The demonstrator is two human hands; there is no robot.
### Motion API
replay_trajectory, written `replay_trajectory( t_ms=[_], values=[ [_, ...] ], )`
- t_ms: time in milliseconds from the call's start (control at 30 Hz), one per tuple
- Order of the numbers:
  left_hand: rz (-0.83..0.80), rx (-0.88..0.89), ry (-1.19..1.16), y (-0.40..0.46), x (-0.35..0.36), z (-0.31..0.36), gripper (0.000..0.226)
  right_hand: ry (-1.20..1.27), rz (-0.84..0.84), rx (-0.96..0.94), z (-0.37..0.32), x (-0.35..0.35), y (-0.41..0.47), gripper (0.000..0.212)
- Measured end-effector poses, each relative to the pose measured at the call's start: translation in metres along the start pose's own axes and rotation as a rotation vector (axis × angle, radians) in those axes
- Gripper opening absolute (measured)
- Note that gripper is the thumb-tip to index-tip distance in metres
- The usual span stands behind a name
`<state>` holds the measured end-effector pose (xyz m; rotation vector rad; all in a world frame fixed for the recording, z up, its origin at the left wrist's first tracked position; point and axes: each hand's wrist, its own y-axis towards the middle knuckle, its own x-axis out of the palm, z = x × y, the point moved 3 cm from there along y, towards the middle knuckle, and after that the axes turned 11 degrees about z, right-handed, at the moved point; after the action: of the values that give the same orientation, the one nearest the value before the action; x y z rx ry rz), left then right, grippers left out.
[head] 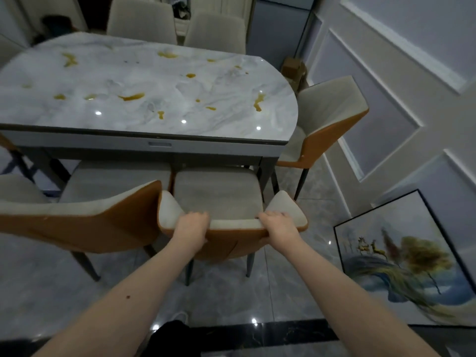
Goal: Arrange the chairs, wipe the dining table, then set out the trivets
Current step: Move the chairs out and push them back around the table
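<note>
Left chair (85, 215): grey seat, orange back shell, standing just beside the held chair on its left, seat partly under the tabletop
Left hand (192, 228): gripping the top edge of the held chair's backrest near its left corner, fingers (198, 216) curled over the grey padded side, thumb on the orange back
Held chair (219, 194): straight ahead at the near long side, front of the seat tucked under the tabletop edge
Right hand (279, 225): gripping the same backrest near its right corner, fingers curled over the top
Tabletop (144, 124): glossy grey marble with rounded ends, dotted with yellow-orange spills (132, 96) across most of its surface
Far chairs (215, 32): two grey backs at the far long side
End chair (327, 119): at the right rounded end, turned at an angle
Painting (401, 256): framed, with deer and trees, on the floor leaning on the right wall
</note>
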<state>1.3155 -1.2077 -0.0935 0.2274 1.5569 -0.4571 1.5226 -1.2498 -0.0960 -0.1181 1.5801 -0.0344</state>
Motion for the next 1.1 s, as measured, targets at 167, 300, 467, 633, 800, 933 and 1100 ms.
replay_trajectory(
  t_ms=[167,300,467,633,800,933,1100],
  values=[
    [0.121,-0.110,0.039,-0.009,0.001,0.008,0.048,0.013,0.054,0.056,0.018,0.001,-0.008,0.039],
    [0.097,-0.098,-0.012,-0.001,0.000,0.005,0.033,-0.001,0.040,0.080,0.016,0.004,-0.004,0.040],
    [0.115,-0.090,-0.010,0.000,0.000,0.006,0.030,-0.023,0.062,0.076,0.017,0.005,-0.003,0.040],
    [0.121,-0.097,-0.015,0.007,-0.002,0.001,0.027,-0.010,0.049,0.107,0.014,0.004,0.005,0.040],
    [0.137,-0.107,-0.031,0.011,-0.003,-0.002,0.025,-0.012,0.075,0.100,0.012,0.002,0.010,0.040],
    [0.141,-0.096,-0.030,0.016,-0.003,-0.004,0.028,-0.017,0.063,0.103,0.012,0.001,0.014,0.038],
    [0.150,-0.090,-0.028,0.021,-0.004,-0.007,0.031,-0.019,0.048,0.118,0.012,0.000,0.020,0.040]
  ],
)
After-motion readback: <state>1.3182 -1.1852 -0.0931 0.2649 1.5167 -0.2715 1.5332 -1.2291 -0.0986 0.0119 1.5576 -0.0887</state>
